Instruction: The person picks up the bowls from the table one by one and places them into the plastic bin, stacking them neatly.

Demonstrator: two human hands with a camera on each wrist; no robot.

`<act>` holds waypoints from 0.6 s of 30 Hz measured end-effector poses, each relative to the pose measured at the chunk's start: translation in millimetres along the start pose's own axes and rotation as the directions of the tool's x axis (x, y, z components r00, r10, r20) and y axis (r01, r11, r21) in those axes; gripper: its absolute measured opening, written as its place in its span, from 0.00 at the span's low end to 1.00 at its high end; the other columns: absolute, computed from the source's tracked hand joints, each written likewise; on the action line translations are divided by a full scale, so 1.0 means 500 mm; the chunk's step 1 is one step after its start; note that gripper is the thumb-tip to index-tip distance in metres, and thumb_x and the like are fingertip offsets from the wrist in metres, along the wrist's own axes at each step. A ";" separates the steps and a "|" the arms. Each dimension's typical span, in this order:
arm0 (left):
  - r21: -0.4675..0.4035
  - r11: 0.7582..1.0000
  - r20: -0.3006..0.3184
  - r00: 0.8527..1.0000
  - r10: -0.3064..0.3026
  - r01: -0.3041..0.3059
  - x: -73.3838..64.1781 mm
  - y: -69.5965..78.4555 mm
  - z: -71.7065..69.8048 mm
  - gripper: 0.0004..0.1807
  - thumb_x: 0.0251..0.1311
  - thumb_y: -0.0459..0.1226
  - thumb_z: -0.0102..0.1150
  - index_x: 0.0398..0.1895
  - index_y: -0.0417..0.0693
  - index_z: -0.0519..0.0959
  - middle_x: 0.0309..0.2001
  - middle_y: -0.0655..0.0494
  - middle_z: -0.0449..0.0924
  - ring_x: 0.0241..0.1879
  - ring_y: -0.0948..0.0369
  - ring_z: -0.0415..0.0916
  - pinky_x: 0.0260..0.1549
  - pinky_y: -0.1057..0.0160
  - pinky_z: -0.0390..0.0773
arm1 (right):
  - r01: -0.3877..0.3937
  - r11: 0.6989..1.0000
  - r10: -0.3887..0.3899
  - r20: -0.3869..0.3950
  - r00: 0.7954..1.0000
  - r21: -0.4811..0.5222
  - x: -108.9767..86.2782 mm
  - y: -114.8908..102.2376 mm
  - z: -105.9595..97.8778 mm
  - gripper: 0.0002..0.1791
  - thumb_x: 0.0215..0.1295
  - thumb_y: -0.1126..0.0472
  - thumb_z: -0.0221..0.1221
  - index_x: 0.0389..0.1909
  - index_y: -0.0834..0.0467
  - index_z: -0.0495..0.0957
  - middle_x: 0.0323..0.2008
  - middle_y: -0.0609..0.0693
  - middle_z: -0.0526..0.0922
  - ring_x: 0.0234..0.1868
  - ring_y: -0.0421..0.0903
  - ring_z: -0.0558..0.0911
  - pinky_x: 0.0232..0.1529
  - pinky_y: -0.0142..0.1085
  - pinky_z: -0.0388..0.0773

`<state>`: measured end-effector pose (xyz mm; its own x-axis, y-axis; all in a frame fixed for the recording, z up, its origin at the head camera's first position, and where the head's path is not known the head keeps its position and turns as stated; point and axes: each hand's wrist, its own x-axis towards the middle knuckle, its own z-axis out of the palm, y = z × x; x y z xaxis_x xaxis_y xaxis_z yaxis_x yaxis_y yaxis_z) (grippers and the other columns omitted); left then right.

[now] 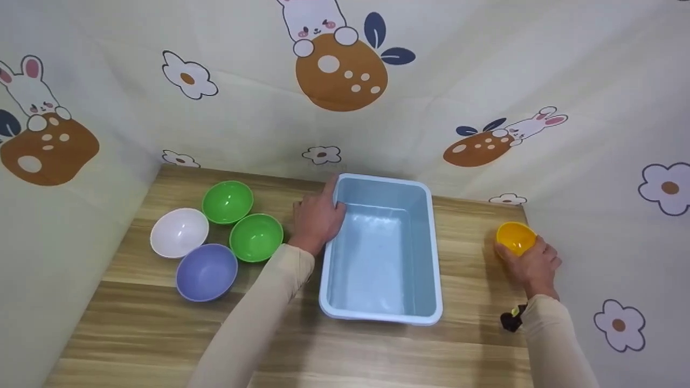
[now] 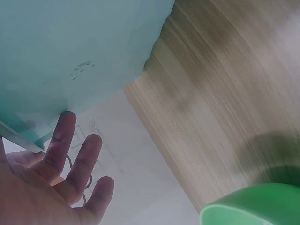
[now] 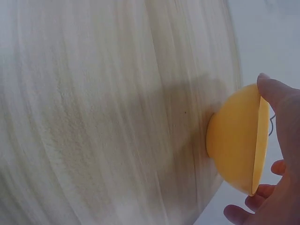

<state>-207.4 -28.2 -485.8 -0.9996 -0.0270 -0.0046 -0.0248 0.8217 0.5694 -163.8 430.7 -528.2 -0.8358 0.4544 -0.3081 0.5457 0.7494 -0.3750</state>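
Observation:
A light blue plastic basin (image 1: 377, 318) stands in the middle of the wooden table. My left hand (image 1: 318, 218) holds its left rim near the far corner, thumb over the inner side. In the left wrist view, the fingers (image 2: 62, 140) of that hand lie along the basin's outer wall (image 2: 84, 42). At the right, my right hand (image 1: 533, 264) grips a yellow bowl (image 1: 516, 237) by its rim. The right wrist view shows the yellow bowl (image 3: 234, 140) upright, its foot close over the tabletop, with the thumb on one side of the rim and fingers on the other.
Left of the basin stand two green bowls (image 1: 228, 202), a white bowl (image 1: 179, 233) and a purple bowl (image 1: 207, 272), close together. A printed cloth (image 1: 242, 124) hangs along the table's back and sides. Near the right wrist is a small dark object (image 1: 511, 320).

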 end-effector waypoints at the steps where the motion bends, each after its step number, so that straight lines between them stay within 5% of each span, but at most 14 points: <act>1: 0.001 1.000 -0.002 1.000 -0.001 0.001 0.000 0.000 -0.001 0.35 0.70 0.46 0.47 0.80 0.62 0.55 0.50 0.47 0.87 0.47 0.48 0.79 0.58 0.41 0.72 | 0.002 1.000 -0.002 0.001 1.000 -0.002 0.000 0.000 0.000 0.66 0.64 0.28 0.55 0.78 0.71 0.32 0.74 0.79 0.43 0.68 0.73 0.50 0.71 0.66 0.59; 10: 0.002 1.000 -0.004 1.000 -0.001 0.001 -0.001 0.000 0.000 0.35 0.71 0.47 0.47 0.80 0.60 0.56 0.51 0.47 0.87 0.47 0.47 0.80 0.59 0.39 0.72 | -0.008 1.000 0.008 0.062 0.998 -0.012 -0.004 -0.006 -0.015 0.70 0.60 0.28 0.61 0.78 0.70 0.31 0.68 0.80 0.48 0.64 0.73 0.54 0.68 0.66 0.65; 18: 0.008 1.000 -0.004 1.000 -0.007 0.008 0.000 -0.001 0.001 0.34 0.70 0.48 0.47 0.79 0.61 0.57 0.54 0.47 0.86 0.51 0.47 0.80 0.59 0.39 0.72 | -0.064 0.998 0.060 0.145 0.988 0.024 -0.007 -0.007 -0.023 0.73 0.55 0.26 0.63 0.78 0.69 0.33 0.69 0.77 0.43 0.64 0.72 0.56 0.68 0.68 0.65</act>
<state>-207.3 -28.3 -486.7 -0.9994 -0.0354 -0.0055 -0.0324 0.8260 0.5628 -163.5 431.8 -515.7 -0.7842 0.4235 -0.4536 0.5991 0.7074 -0.3751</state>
